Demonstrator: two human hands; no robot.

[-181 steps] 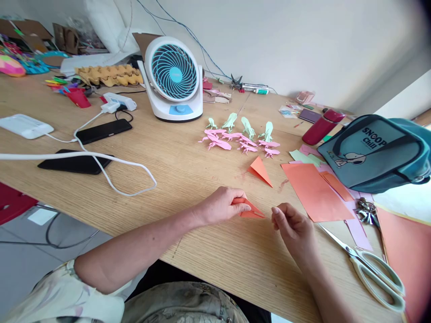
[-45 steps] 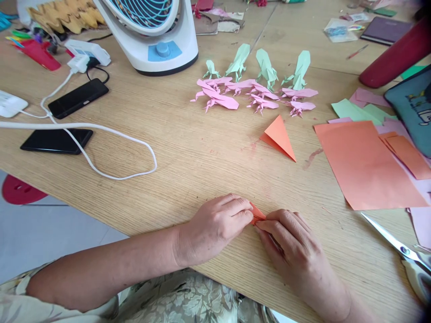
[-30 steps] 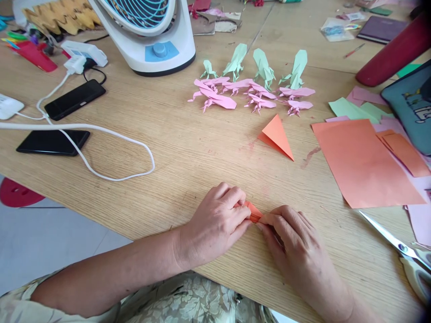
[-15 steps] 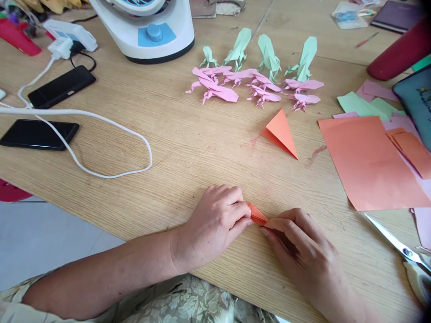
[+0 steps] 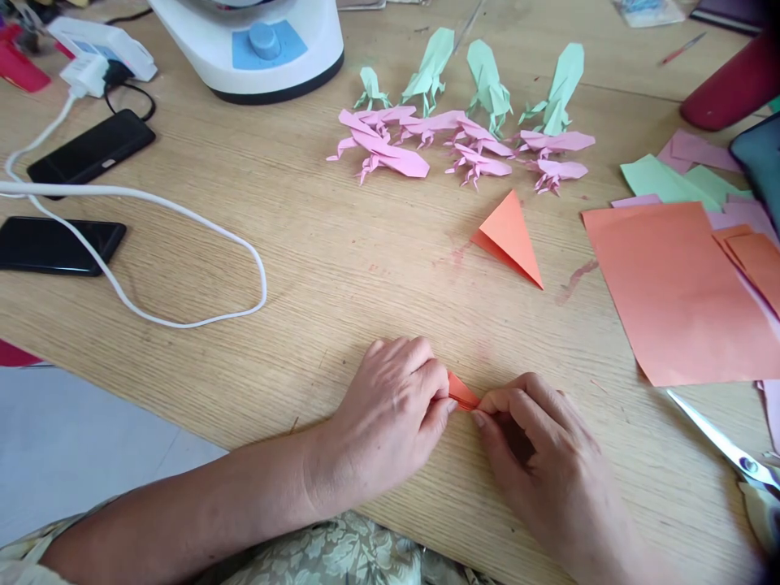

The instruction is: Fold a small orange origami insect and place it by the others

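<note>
**Folded orange paper [image 5: 461,392] pinched between two hands at a wooden table [image 5: 292,244]**

A person seated at the table's near edge works a small piece of folded orange paper with bare hands. The left hand [image 5: 387,410] clamps one end between thumb and curled fingers, hiding that part from view, while the right hand [image 5: 542,455] nips the pointed opposite end between thumb and forefinger. The hands stand just apart, the paper bridging the gap; whether it touches the tabletop cannot be told.

Beyond the hands lies an orange folded triangle [image 5: 512,236], one flap raised. Farther back, pink paper figures [image 5: 390,154] gather in front of four green paper figures [image 5: 487,85].

At right, a flat orange sheet [image 5: 682,284] overlaps green and pink paper pieces [image 5: 670,183], with the scissors [image 5: 728,451] pointing toward its near corner. A red bottle [image 5: 731,89] lies partly in view behind.

At left, a white cable [image 5: 183,323] loops across the wood and over the nearer of two dark phones [image 5: 54,244]. The white base of an appliance [image 5: 322,49], with a blue knob, stands at the back.
</note>
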